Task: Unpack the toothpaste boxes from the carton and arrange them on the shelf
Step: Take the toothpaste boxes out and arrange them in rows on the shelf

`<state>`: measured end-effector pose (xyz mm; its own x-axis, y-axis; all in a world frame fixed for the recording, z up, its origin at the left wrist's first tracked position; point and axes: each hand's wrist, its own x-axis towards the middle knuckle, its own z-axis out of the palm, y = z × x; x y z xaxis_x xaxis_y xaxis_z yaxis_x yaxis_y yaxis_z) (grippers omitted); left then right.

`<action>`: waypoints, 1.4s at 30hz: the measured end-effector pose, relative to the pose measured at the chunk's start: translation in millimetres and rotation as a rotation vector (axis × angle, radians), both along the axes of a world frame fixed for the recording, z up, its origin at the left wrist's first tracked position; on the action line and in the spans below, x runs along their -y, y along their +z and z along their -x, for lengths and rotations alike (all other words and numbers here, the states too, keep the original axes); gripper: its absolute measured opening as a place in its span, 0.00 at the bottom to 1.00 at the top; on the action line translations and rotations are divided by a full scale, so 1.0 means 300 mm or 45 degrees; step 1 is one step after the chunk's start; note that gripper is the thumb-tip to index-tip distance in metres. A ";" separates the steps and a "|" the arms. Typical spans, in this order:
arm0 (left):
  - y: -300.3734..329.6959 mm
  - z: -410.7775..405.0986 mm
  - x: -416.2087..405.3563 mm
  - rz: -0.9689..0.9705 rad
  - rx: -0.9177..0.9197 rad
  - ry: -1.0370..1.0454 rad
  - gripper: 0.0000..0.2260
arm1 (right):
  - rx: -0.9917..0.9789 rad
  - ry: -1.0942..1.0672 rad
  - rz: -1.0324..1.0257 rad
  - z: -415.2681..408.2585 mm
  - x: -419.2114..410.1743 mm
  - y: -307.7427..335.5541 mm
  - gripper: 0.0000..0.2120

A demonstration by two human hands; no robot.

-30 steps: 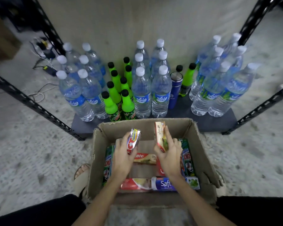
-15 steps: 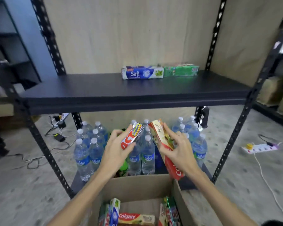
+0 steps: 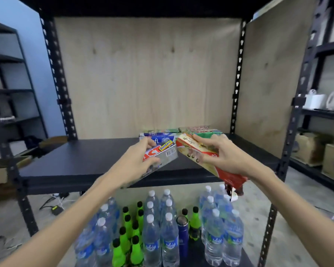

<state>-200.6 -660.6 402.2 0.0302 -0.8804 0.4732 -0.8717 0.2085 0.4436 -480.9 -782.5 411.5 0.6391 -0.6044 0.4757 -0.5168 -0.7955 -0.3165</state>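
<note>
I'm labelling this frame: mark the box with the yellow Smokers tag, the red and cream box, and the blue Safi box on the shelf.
Smokers box (image 3: 167,154), head view: its grey barcode side.
Red and cream box (image 3: 198,149), head view: cream upper face, between the fingers.
Safi box (image 3: 158,134), head view: blue top face at the printed name.

I am looking into a stockroom or shop back room. A black slotted-steel rack with a dark shelf board (image 3: 81,160) and a pale plywood back panel (image 3: 147,74) fills the middle of the frame. At the bottom, clear plastic water bottles with white caps (image 3: 150,234) stand in rows beside bright green bottles with black caps (image 3: 136,249). Brown cardboard cartons (image 3: 308,149) sit on another dark rack at the right edge, and a further dark shelving unit (image 3: 6,89) stands at the left, though what it holds is too blurred to tell. The floor is bare grey concrete (image 3: 301,218).
</note>
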 end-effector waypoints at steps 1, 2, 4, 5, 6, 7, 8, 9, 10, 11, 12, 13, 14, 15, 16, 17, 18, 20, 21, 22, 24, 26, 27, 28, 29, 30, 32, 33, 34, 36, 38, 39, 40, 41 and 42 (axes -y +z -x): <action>0.016 -0.011 0.039 -0.049 0.048 0.001 0.14 | -0.067 -0.022 0.025 -0.008 0.038 0.013 0.29; 0.025 -0.024 0.082 -0.099 0.097 0.011 0.13 | -0.143 -0.050 0.060 -0.016 0.078 0.021 0.29; 0.032 -0.047 0.162 -0.187 0.164 0.033 0.12 | -0.295 -0.099 0.115 -0.026 0.159 0.022 0.27; 0.029 -0.062 0.202 -0.222 0.184 0.044 0.11 | -0.345 -0.109 0.105 -0.029 0.195 0.021 0.26; 0.028 -0.072 0.238 -0.245 0.197 0.055 0.11 | -0.378 -0.110 0.080 -0.032 0.224 0.019 0.25; 0.021 -0.085 0.273 -0.261 0.203 0.064 0.10 | -0.408 -0.109 0.057 -0.034 0.248 0.016 0.25; 0.010 -0.099 0.308 -0.271 0.212 0.063 0.09 | -0.439 -0.114 0.049 -0.037 0.270 0.012 0.25; -0.003 -0.107 0.342 -0.271 0.228 0.056 0.08 | -0.463 -0.127 0.057 -0.040 0.294 0.004 0.25; -0.017 -0.113 0.374 -0.266 0.246 0.056 0.08 | -0.471 -0.142 0.073 -0.044 0.322 -0.009 0.25; -0.030 -0.115 0.405 -0.250 0.259 0.064 0.09 | -0.461 -0.156 0.089 -0.048 0.351 -0.025 0.24; -0.041 -0.112 0.431 -0.220 0.254 0.077 0.08 | -0.437 -0.168 0.099 -0.051 0.384 -0.044 0.24; -0.052 -0.109 0.455 -0.174 0.259 0.087 0.07 | -0.404 -0.177 0.100 -0.054 0.419 -0.063 0.24; -0.062 -0.107 0.477 -0.115 0.287 0.087 0.07 | -0.369 -0.182 0.094 -0.059 0.450 -0.077 0.24; -0.075 -0.107 0.500 -0.056 0.329 0.091 0.07 | -0.340 -0.181 0.094 -0.065 0.478 -0.090 0.24; -0.089 -0.104 0.519 0.017 0.353 0.092 0.08 | -0.313 -0.172 0.106 -0.072 0.502 -0.101 0.24; -0.105 -0.103 0.538 0.087 0.353 0.092 0.10 | -0.286 -0.161 0.115 -0.079 0.523 -0.110 0.24; -0.121 -0.103 0.556 0.151 0.349 0.090 0.11 | -0.250 -0.146 0.114 -0.085 0.543 -0.118 0.24; -0.154 -0.106 0.594 0.205 0.357 0.083 0.15 | -0.159 -0.129 0.096 -0.096 0.578 -0.135 0.23; -0.169 -0.113 0.615 0.209 0.359 0.080 0.16 | -0.117 -0.133 0.100 -0.102 0.597 -0.146 0.22; -0.179 -0.121 0.632 0.200 0.350 0.083 0.18 | -0.084 -0.143 0.115 -0.109 0.614 -0.156 0.22; -0.182 -0.137 0.660 0.147 0.314 0.086 0.24 | -0.023 -0.167 0.126 -0.125 0.650 -0.166 0.25; -0.175 -0.153 0.689 0.112 0.272 0.074 0.30 | 0.032 -0.161 0.097 -0.140 0.690 -0.168 0.31; -0.169 -0.158 0.704 0.110 0.252 0.065 0.32 | 0.058 -0.151 0.077 -0.145 0.710 -0.168 0.34; -0.163 -0.162 0.720 0.106 0.244 0.062 0.33 | 0.080 -0.142 0.055 -0.147 0.729 -0.167 0.36; -0.157 -0.166 0.734 0.101 0.248 0.065 0.33 | 0.093 -0.136 0.033 -0.148 0.747 -0.164 0.38; -0.154 -0.169 0.746 0.098 0.257 0.066 0.34 | 0.089 -0.132 0.008 -0.148 0.764 -0.162 0.39; -0.154 -0.178 0.760 0.097 0.260 0.059 0.33 | 0.073 -0.112 -0.017 -0.149 0.788 -0.162 0.40; -0.155 -0.182 0.763 0.095 0.259 0.051 0.33 | 0.071 -0.102 -0.015 -0.150 0.797 -0.165 0.40; -0.157 -0.184 0.764 0.093 0.258 0.044 0.33 | 0.070 -0.097 -0.006 -0.151 0.802 -0.166 0.40; -0.159 -0.188 0.767 0.106 0.245 0.038 0.33 | 0.078 -0.107 0.029 -0.153 0.805 -0.173 0.40; -0.160 -0.187 0.767 0.114 0.210 0.042 0.34 | 0.093 -0.121 0.050 -0.153 0.803 -0.182 0.39; -0.162 -0.186 0.767 0.116 0.193 0.048 0.34 | 0.098 -0.126 0.046 -0.152 0.802 -0.186 0.38; -0.162 -0.185 0.766 0.118 0.181 0.055 0.35 | 0.098 -0.130 0.042 -0.152 0.799 -0.189 0.38; -0.162 -0.183 0.763 0.119 0.173 0.064 0.35 | 0.094 -0.136 0.044 -0.153 0.797 -0.192 0.37; -0.162 -0.179 0.759 0.119 0.166 0.073 0.35 | 0.089 -0.143 0.058 -0.153 0.794 -0.195 0.36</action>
<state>-146.8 -888.3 353.7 0.0121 -0.8310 0.5561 -0.9323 0.1917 0.3067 -434.9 -1020.6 353.1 0.5326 -0.6472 0.5454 -0.5814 -0.7481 -0.3199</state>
